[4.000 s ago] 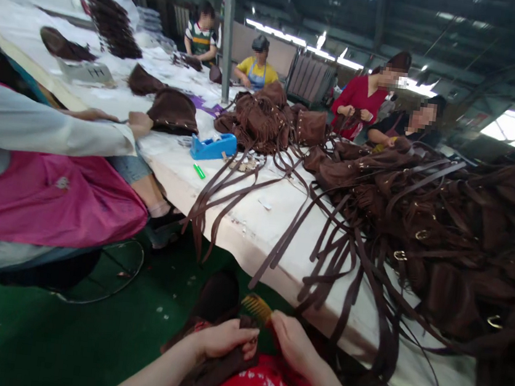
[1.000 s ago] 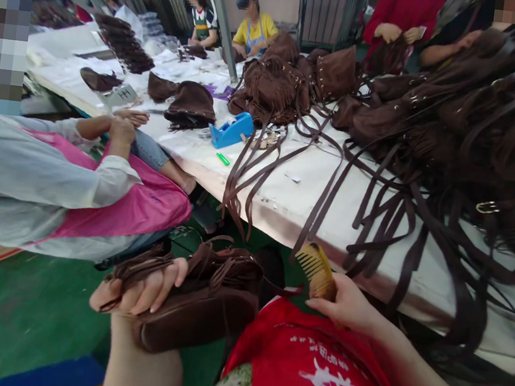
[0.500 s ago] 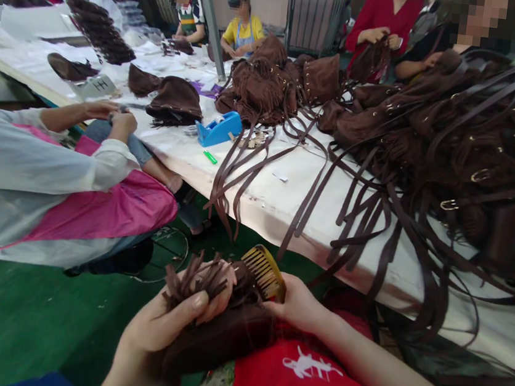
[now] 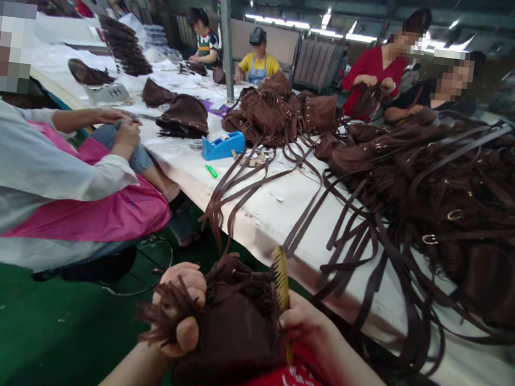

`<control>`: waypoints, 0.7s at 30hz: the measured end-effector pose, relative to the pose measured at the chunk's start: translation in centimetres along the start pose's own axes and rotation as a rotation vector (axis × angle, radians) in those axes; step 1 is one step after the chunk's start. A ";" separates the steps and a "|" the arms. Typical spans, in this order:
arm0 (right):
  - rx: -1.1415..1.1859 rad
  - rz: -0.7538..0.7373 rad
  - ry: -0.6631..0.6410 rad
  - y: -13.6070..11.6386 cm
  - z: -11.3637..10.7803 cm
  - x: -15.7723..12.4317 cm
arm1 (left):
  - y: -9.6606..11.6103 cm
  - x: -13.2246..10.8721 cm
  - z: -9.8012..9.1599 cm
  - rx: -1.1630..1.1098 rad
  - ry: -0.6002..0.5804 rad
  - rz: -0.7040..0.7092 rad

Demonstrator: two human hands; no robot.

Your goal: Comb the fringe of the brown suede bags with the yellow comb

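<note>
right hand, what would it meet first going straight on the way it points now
Probably the brown bag: the right hand, holding the comb, points towards its side. Depth is unclear, so they may already touch.

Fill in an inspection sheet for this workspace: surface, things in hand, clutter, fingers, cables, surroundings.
Surface: long white-covered table.
Things in hand: dark-brown fringed leather-look bag; yellow toothed comb at its right side.
Clutter: big heap of dark-brown bags; flat brown straps over the table edge; blue tape dispenser; small green stick-shaped object.
Fingers: left fingers grip the bag's fringe; right fingers hold the comb.
Cables: nothing seen clearly.
Surroundings: pink-aproned co-worker at left; others beyond the table; grey upright post; green floor.
</note>
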State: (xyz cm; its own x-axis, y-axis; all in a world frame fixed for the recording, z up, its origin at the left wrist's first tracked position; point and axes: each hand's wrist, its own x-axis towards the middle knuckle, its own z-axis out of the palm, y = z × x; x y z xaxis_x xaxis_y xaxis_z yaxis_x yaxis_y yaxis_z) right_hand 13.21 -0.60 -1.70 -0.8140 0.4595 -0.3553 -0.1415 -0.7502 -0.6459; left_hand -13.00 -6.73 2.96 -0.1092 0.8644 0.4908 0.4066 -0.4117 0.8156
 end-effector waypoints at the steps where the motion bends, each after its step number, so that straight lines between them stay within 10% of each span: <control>1: 0.013 -0.069 0.035 -0.7 -0.4 -0.3 | 0.1 0.4 0.0 0.112 -0.002 0.035; 7: -0.151 -0.329 0.174 -4.0 -2.2 -1.7 | -1.4 1.8 -0.3 0.333 -0.482 -0.404; 11: -0.355 -0.253 -0.038 -4.0 -1.3 -1.7 | -1.3 3.7 0.2 0.533 -0.155 -0.304; 17: -0.698 -0.166 -0.416 -4.1 3.4 -2.0 | 0.7 6.6 4.7 0.169 -0.589 -0.134; 21: -0.825 -0.133 -0.301 -5.1 4.0 -4.8 | -1.7 6.7 7.4 -0.183 -0.762 -0.366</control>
State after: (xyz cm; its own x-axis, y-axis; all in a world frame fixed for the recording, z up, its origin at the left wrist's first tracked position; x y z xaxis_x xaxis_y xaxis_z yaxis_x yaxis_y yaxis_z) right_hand 15.55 -0.86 6.05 -0.9499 0.2866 -0.1247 0.1106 -0.0648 -0.9917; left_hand -7.68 1.90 2.57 0.4602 0.8823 -0.0982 0.3049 -0.0532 0.9509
